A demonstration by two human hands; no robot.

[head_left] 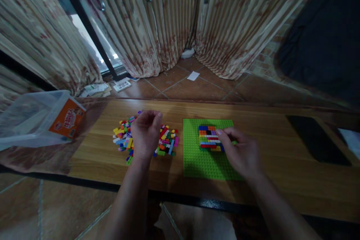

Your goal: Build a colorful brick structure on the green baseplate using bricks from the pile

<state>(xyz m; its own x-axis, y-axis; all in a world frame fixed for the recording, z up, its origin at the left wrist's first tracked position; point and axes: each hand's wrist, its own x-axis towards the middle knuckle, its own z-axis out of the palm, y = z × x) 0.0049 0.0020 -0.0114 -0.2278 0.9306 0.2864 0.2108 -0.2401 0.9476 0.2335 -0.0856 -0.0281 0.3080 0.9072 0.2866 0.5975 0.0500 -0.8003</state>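
A green baseplate [202,161] lies on the wooden table [261,142]. On its far part stands a flat block of coloured bricks [207,137] in red, blue, white, orange and yellow. My right hand [239,152] rests on the plate with its fingertips pressed against the block's right edge. To the left lies a loose pile of small coloured bricks [165,140]. My left hand [146,133] hovers over that pile with its fingers curled; whether they hold a brick is hidden.
A clear plastic tub [30,114] with an orange label lies on its side at the table's left end. A dark flat object [316,138] lies at the right. Behind the table are striped curtains, a tiled floor and papers [95,89].
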